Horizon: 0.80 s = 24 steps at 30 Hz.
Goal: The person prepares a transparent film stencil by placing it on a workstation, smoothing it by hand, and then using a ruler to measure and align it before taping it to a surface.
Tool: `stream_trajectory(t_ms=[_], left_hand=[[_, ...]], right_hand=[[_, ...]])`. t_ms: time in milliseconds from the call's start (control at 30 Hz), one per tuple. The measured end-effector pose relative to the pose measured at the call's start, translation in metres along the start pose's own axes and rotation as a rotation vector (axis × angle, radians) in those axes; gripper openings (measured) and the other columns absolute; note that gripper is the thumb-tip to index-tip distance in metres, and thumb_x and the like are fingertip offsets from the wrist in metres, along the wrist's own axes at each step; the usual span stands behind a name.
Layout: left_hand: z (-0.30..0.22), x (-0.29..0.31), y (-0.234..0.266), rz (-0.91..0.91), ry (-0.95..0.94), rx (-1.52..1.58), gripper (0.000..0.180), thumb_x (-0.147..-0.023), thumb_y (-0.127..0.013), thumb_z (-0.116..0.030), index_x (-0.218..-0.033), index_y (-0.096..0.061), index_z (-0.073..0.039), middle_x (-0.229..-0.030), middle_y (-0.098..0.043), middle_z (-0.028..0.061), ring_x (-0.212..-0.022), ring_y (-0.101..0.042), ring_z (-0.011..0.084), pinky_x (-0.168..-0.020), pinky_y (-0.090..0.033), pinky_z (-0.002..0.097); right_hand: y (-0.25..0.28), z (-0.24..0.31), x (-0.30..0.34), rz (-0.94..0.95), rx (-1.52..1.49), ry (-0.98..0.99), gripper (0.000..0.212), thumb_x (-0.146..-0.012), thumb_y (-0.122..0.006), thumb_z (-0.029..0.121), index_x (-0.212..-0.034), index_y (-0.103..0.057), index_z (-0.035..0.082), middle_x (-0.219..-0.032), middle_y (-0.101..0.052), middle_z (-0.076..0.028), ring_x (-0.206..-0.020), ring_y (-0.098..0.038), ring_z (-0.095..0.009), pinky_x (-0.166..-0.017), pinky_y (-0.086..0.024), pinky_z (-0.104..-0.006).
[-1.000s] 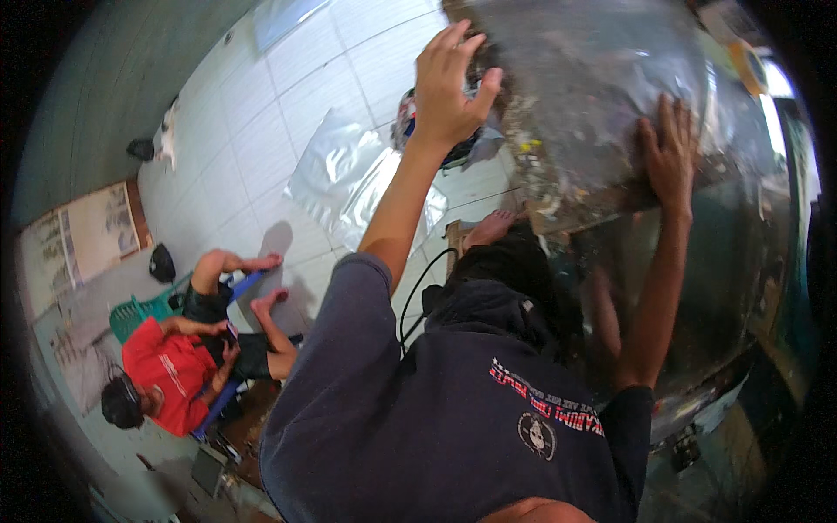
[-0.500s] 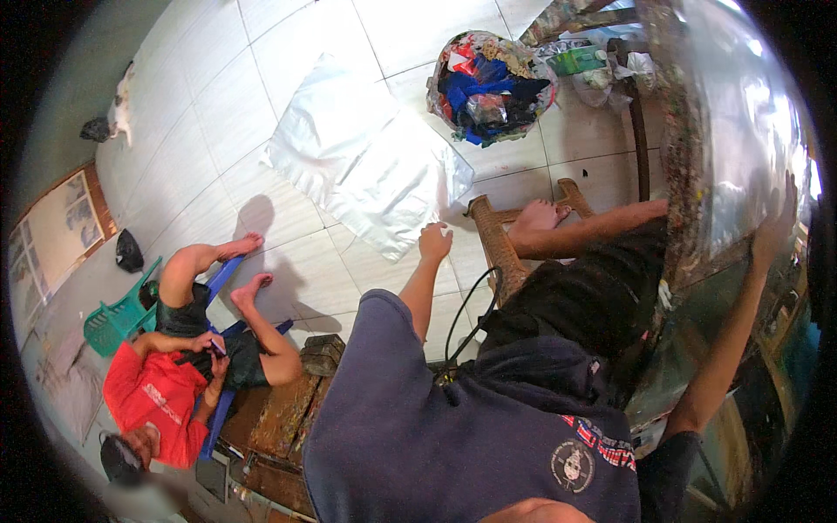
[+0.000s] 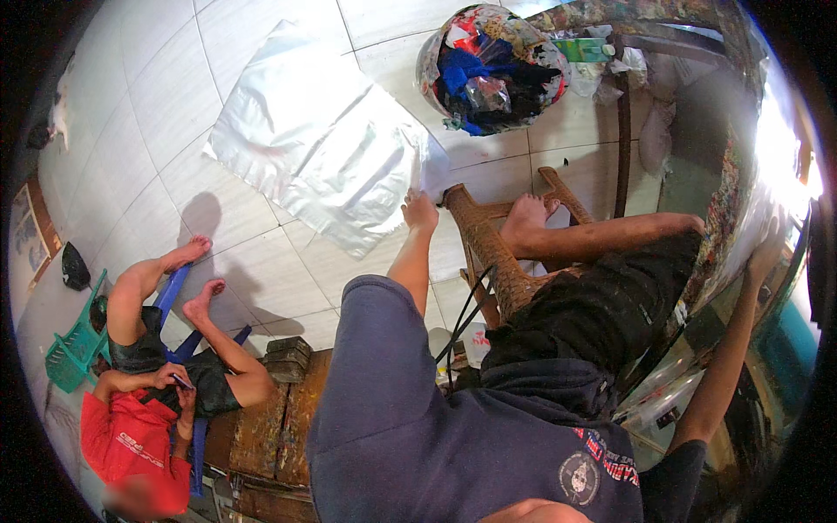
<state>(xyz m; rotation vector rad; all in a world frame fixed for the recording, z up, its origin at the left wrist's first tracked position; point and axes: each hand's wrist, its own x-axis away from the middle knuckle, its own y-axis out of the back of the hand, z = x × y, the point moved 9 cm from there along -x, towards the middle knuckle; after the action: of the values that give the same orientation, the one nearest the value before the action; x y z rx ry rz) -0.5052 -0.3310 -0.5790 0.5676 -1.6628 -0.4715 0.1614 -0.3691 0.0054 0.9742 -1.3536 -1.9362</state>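
left hand [image 3: 420, 212]: pinching silver sheet [image 3: 323, 139] edge | right hand [image 3: 765, 248]: unclenched, seemingly against glossy tabletop [image 3: 763, 166]

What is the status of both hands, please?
Left hand at edge of shiny silver plastic sheet, grip unclear. Right hand at glossy grey tabletop, open. Brown woven-pattern stool beside left hand.

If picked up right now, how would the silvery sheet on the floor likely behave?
The silvery sheet would probably flop, since soft creases run across it. It looks light, its edges appearing thin. Its glossy face may be slippery.
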Motion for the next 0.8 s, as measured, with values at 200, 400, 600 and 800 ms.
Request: stream_trajectory(t_ms=[200, 400, 600, 800], left_hand=[[0.025, -0.007, 0.040, -0.260, -0.070, 0.293, 0.031, -0.082, -0.070, -0.012, -0.112, -0.065, -0.003, -0.112, -0.067, 0.0163, -0.105, -0.063, 0.0347, -0.094, -0.048, 0.0443], [0.017, 0.001, 0.071, -0.403, -0.125, 0.344, 0.033, -0.078, -0.064, 0.001, -0.110, -0.058, -0.002, -0.105, -0.062, 0.0174, -0.103, -0.061, 0.0377, -0.088, -0.049, 0.0471], [0.006, -0.002, 0.070, -0.387, -0.178, 0.201, 0.039, -0.081, -0.063, -0.004, -0.118, -0.049, -0.001, -0.105, -0.062, 0.0190, -0.104, -0.060, 0.0372, -0.088, -0.050, 0.0476], [0.033, -0.009, 0.077, -0.203, 0.238, 0.307, 0.056, -0.084, -0.073, -0.028, -0.123, -0.048, 0.003, -0.110, -0.064, 0.0202, -0.112, -0.060, 0.0372, -0.088, -0.052, 0.0475]], right_hand=[[-0.009, 0.013, -0.003, 0.024, 0.011, 0.040, 0.051, -0.107, -0.044, 0.035, -0.147, -0.048, 0.004, -0.151, -0.045, -0.020, -0.139, -0.044, -0.031, -0.113, -0.039, -0.0435], [-0.008, 0.013, -0.001, 0.015, 0.050, 0.019, 0.051, -0.107, -0.044, 0.035, -0.146, -0.048, 0.003, -0.150, -0.046, -0.019, -0.138, -0.045, -0.030, -0.113, -0.039, -0.0423], [-0.003, 0.013, 0.001, -0.002, 0.057, -0.030, 0.052, -0.107, -0.045, 0.038, -0.145, -0.050, 0.003, -0.147, -0.048, -0.020, -0.134, -0.048, -0.029, -0.112, -0.040, -0.0399], [-0.004, 0.023, 0.010, -0.037, 0.060, -0.099, 0.052, -0.107, -0.045, 0.039, -0.143, -0.052, 0.003, -0.144, -0.052, -0.020, -0.131, -0.051, -0.029, -0.110, -0.041, -0.0402]])
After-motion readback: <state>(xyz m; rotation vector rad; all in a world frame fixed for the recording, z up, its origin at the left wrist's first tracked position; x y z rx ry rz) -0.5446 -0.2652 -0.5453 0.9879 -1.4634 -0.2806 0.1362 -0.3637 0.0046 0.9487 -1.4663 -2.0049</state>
